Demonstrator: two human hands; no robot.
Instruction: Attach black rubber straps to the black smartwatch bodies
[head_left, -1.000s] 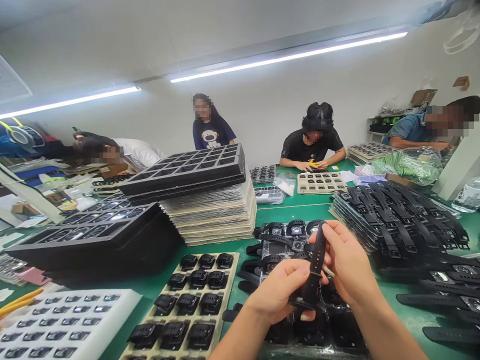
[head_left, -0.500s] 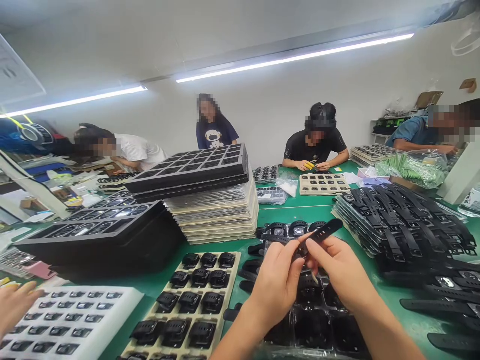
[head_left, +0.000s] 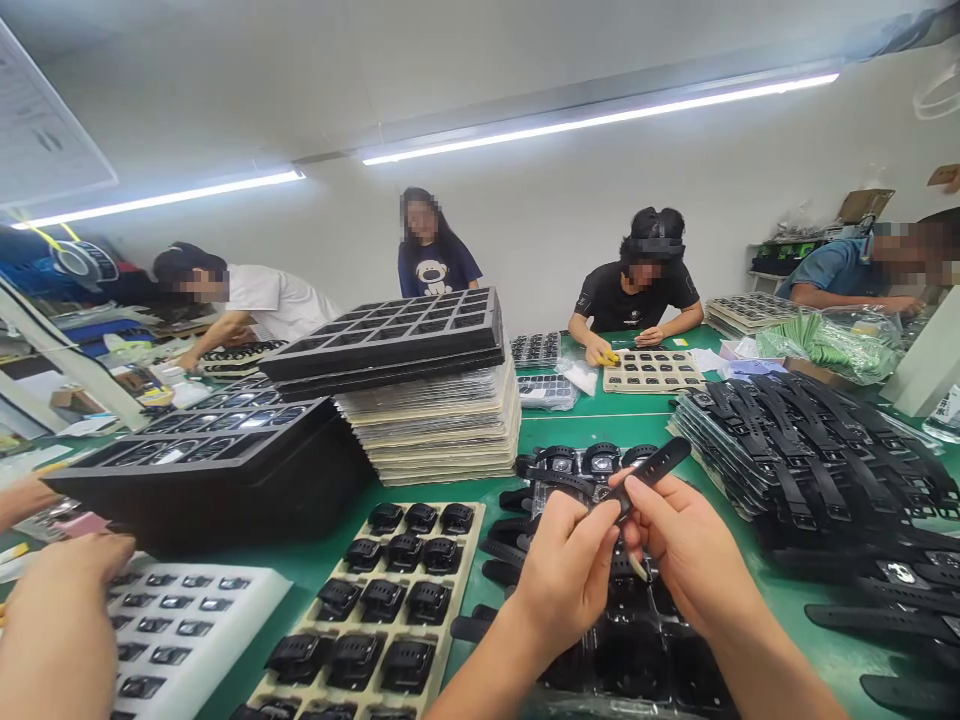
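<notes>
My left hand [head_left: 562, 575] and my right hand [head_left: 686, 545] meet above a clear plastic tray [head_left: 615, 690]. Between their fingers they grip a black watch strap [head_left: 660, 468], its holed end pointing up and to the right. Whether a watch case is attached to it is hidden by my fingers. Several watches with black straps [head_left: 600, 458] lie in the clear tray under and beyond my hands. Left of my wrist, a beige tray [head_left: 466, 575] holds rows of watches with curled black straps [head_left: 382, 600].
Stacked black trays [head_left: 315, 510] and pale trays [head_left: 442, 440] stand at left and behind. A heap of strapped watches [head_left: 810, 440] rises at right. Another person's arm [head_left: 67, 620] reaches over a white foam tray [head_left: 255, 590]. Several co-workers sit or stand across the green table [head_left: 555, 432].
My fingers have shifted slightly on the strap, the left thumb now pressing along it. At far left, another person's arm has come further over the foam tray. The view has moved slightly.
</notes>
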